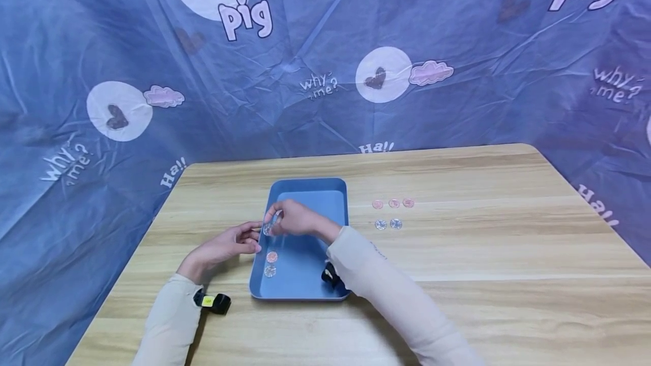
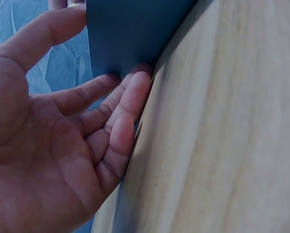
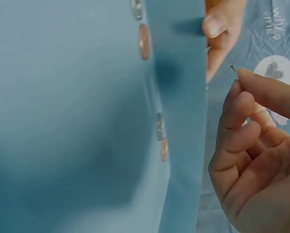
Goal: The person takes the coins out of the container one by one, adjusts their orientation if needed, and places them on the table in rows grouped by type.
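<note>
A blue rectangular tray (image 1: 310, 291) lies on the table. Along its left side are a copper-coloured coin (image 1: 272, 256) and a silver coin (image 1: 270, 270). The right wrist view shows another silver coin (image 3: 160, 126) and copper-coloured coin (image 3: 164, 149) farther along that side. My right hand (image 1: 294, 218) is above the tray's left wall, pinching a small coin (image 3: 233, 68) edge-on between thumb and finger; its colour is unclear. My left hand (image 1: 224, 248) rests beside the tray, fingertips and thumb touching the outside of its left wall, the fingers loosely bent.
Right of the tray, several coins lie on the wooden table (image 1: 488, 225): a row of copper-coloured coins (image 1: 394, 203) and, nearer, silver coins (image 1: 395, 223). Part of another round piece (image 1: 377, 250) shows beside the right sleeve. A blue printed cloth (image 1: 285, 100) hangs behind the table.
</note>
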`<state>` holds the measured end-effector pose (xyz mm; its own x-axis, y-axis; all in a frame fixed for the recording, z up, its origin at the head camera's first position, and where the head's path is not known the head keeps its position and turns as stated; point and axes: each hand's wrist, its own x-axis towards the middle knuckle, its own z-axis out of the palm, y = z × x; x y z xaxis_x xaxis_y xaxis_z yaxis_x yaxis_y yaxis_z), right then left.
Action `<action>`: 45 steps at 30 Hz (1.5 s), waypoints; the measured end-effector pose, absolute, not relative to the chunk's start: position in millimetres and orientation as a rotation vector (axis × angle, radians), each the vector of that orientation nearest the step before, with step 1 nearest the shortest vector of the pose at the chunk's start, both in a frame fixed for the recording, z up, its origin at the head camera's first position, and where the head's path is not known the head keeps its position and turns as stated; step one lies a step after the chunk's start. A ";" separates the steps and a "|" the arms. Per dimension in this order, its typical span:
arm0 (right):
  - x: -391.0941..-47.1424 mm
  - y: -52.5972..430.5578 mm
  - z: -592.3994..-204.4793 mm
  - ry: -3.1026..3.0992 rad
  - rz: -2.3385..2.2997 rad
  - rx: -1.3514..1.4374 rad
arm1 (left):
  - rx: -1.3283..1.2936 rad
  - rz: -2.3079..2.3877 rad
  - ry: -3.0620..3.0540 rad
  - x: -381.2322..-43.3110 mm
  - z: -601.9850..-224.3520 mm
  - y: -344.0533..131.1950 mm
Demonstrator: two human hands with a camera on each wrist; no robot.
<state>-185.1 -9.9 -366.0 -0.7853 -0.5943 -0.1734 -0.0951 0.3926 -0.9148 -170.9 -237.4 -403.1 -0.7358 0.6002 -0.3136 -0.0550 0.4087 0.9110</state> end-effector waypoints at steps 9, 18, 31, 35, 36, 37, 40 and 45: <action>-174.6 3.4 -356.8 2.088 -1.623 -0.435 | 0.467 1.346 2.053 -170.3 -402.7 -236.8; -167.6 20.0 -345.8 2.056 -1.707 -0.340 | 0.463 1.347 2.064 -168.8 -402.1 -236.9; -167.7 55.3 -331.8 2.075 -1.730 -0.369 | 0.450 1.345 2.077 -168.8 -403.9 -236.8; -168.2 69.0 -329.3 2.059 -1.746 -0.358 | 0.455 1.355 2.071 -168.7 -404.5 -237.4; -168.3 72.4 -328.5 2.064 -1.743 -0.354 | 0.456 1.357 2.069 -168.6 -404.4 -237.4; -168.2 76.1 -327.5 2.068 -1.741 -0.348 | 0.458 1.359 2.067 -168.6 -404.4 -237.4; -168.2 87.2 -324.9 2.084 -1.733 -0.337 | 0.457 1.359 2.065 -168.4 -404.1 -237.1; -167.6 106.1 -323.6 2.103 -1.728 -0.315 | 0.451 1.346 2.075 -168.4 -404.1 -236.5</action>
